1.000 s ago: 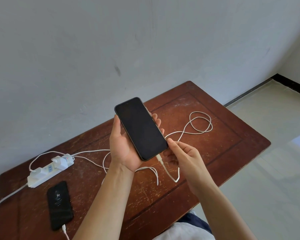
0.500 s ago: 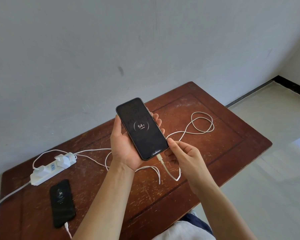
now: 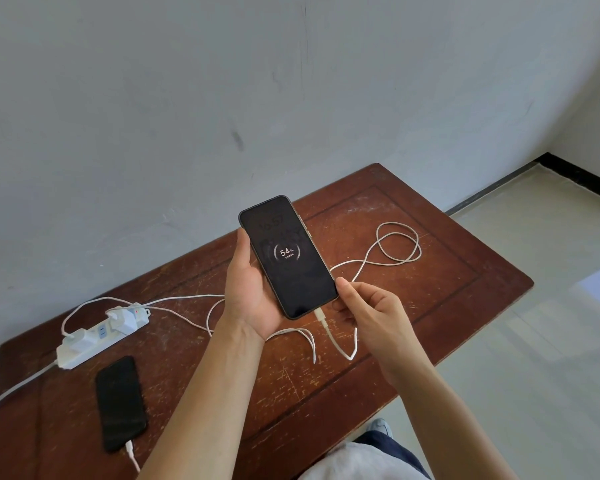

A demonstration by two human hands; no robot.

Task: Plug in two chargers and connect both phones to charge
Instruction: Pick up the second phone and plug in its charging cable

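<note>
At the far left a white power strip [image 3: 97,336] lies on the scratched wooden table [image 3: 430,306], with two white chargers [image 3: 127,318] seated in it side by side. Just in front of it a dark phone [image 3: 120,403] rests flat, screen black, a white cable [image 3: 132,453] plugged into its near end. Toward the middle, the left hand [image 3: 250,292] cradles a second phone [image 3: 288,256] above the table — thumb along its left edge, fingers curled behind it. Its screen shows a charging ring reading 54%. A second white cable [image 3: 333,341] is plugged into the bottom of this phone and droops to the table, then runs on to a loose coil at the right. The right hand [image 3: 371,313] sits at the phone's lower right corner, thumb on the edge, fingers curled beneath — whether they pinch the plug is hard to tell.
</note>
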